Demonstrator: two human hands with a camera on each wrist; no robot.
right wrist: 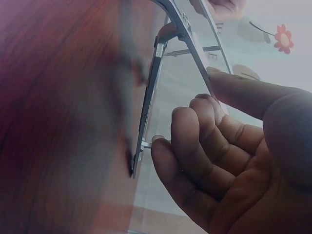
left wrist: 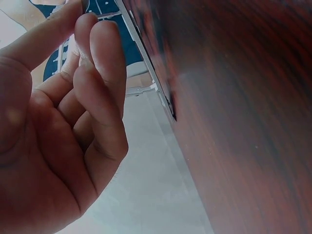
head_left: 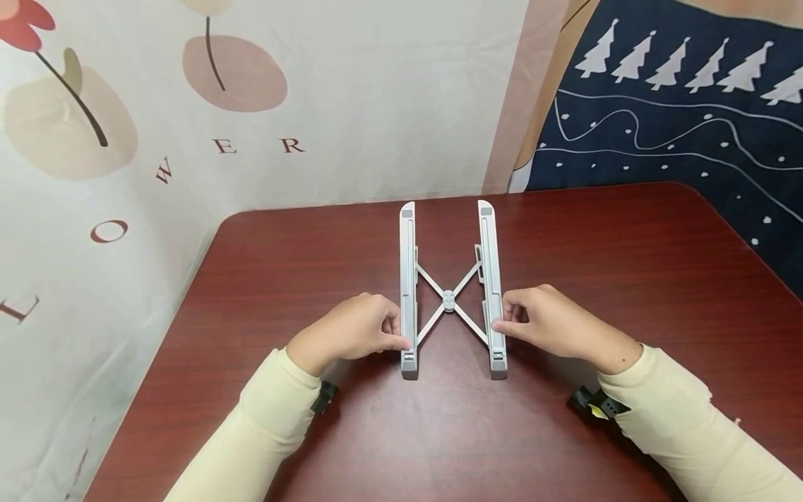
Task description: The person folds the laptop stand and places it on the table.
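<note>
A silver folding laptop stand point(head_left: 448, 300) stands unfolded on the table, its crossed bars joined at a round hub between two long rails. My left hand point(head_left: 359, 326) pinches the near part of the left rail point(head_left: 408, 265), thumb on top and fingers curled at the outer side. On the opposite side, my right hand point(head_left: 555, 322) pinches the right rail point(head_left: 491, 258) between thumb and curled fingers, a little farther from the near end. The right wrist view shows the sloping rail point(right wrist: 197, 53) above a lower support leg point(right wrist: 148, 97). In the left wrist view, the fingers hide much of the stand.
The dark red wooden table point(head_left: 251, 279) has rounded far corners. Behind it hangs a pale cloth point(head_left: 389, 90) with flowers and letters, and a navy cloth point(head_left: 665, 125) with white trees. Black straps with small devices point(head_left: 596, 404) sit at both wrists.
</note>
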